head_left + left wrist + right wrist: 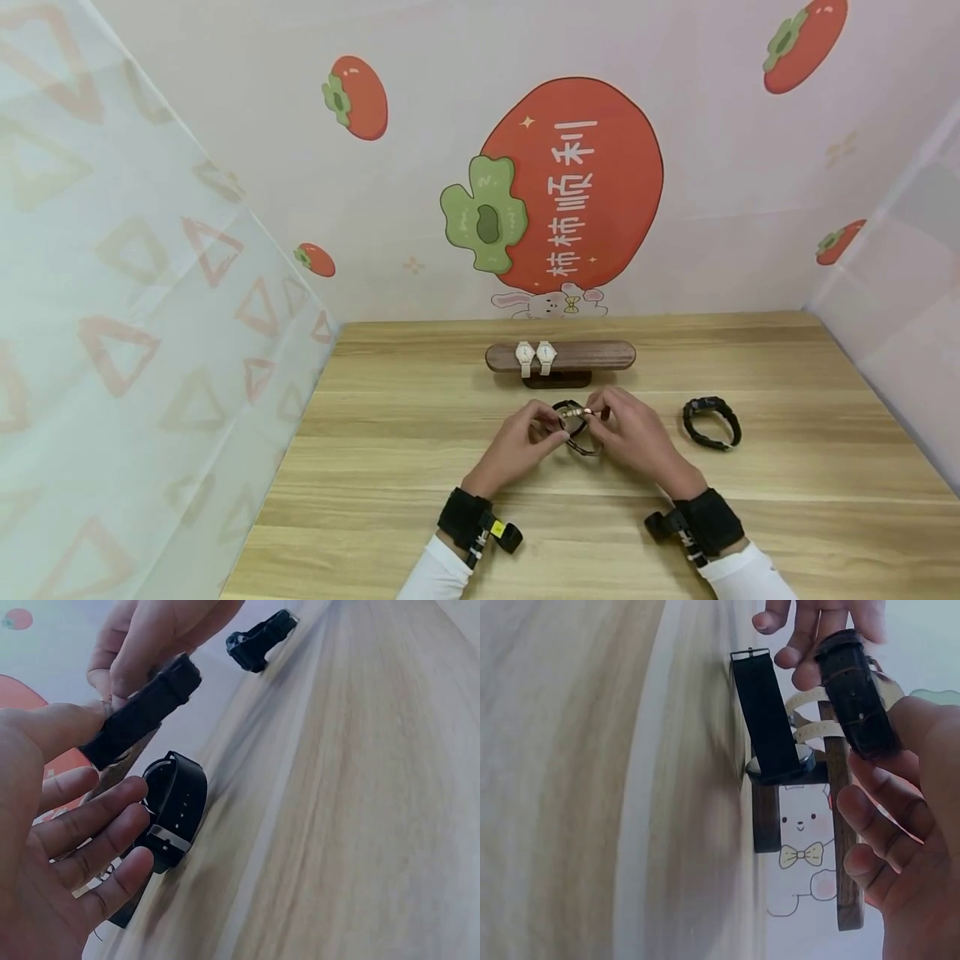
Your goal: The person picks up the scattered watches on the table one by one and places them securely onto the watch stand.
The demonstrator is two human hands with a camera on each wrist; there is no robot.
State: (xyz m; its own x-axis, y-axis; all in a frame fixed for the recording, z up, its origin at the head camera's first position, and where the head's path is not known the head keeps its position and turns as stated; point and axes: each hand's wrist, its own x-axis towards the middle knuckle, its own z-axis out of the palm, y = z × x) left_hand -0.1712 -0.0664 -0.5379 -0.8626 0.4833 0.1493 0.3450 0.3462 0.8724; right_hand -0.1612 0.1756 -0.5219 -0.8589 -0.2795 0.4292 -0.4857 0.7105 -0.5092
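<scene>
Between both hands is a watch with a dark strap (pixel 142 712), held above the table; its strap (pixel 855 697) shows stitching in the right wrist view. My left hand (pixel 517 442) pinches one side with thumb and index finger, the other fingers spread loosely. On the opposite side, my right hand (pixel 633 437) pinches it by thumb and fingertips. The watch's face is mostly hidden. Just beyond, a second watch with a black strap (pixel 184 806) and silver buckle stands on the tabletop, touched by neither hand.
Behind the hands stands a dark wooden watch stand (pixel 592 356), with two pale watches (pixel 536 356) side by side toward its left end. A black watch (pixel 712 423) lies to the right on the wooden table (pixel 375 467). Printed walls border the table's back and sides.
</scene>
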